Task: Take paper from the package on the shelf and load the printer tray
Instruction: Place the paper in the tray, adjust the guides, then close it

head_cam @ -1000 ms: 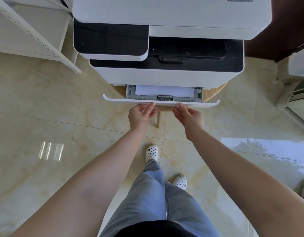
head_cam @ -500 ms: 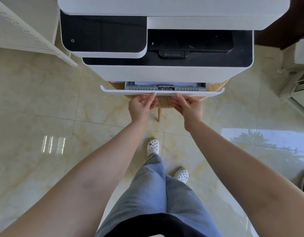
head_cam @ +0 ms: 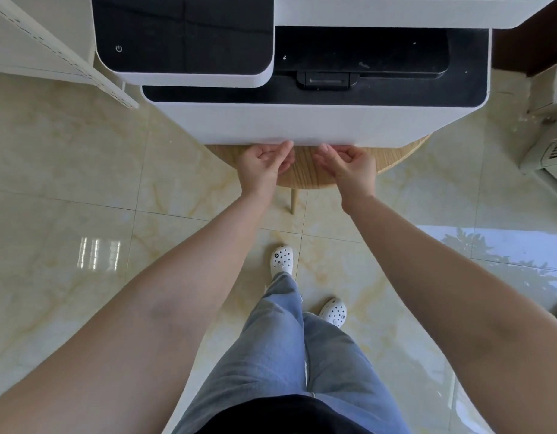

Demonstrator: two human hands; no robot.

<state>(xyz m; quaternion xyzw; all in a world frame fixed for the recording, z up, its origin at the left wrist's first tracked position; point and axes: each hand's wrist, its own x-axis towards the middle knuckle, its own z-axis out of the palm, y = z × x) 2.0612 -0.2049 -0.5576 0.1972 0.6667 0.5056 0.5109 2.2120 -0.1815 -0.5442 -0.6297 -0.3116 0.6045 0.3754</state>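
The white and black printer (head_cam: 302,123) stands on a round wooden table (head_cam: 305,173) straight ahead. Its paper tray is pushed fully in, flush with the white front, so the paper inside is hidden. My left hand (head_cam: 263,167) and my right hand (head_cam: 349,166) sit side by side at the lower front edge of the printer. The thumbs touch that edge and the fingers curl loosely. Neither hand holds anything.
A white metal shelf (head_cam: 61,54) stands to the left of the printer. A white appliance (head_cam: 549,151) sits on the floor at the right. My legs and white clogs (head_cam: 282,260) stand on the glossy tiled floor just before the table.
The tray, open with paper showing a second ago, has slid all the way into the printer under both hands. The view has moved closer to the printer.
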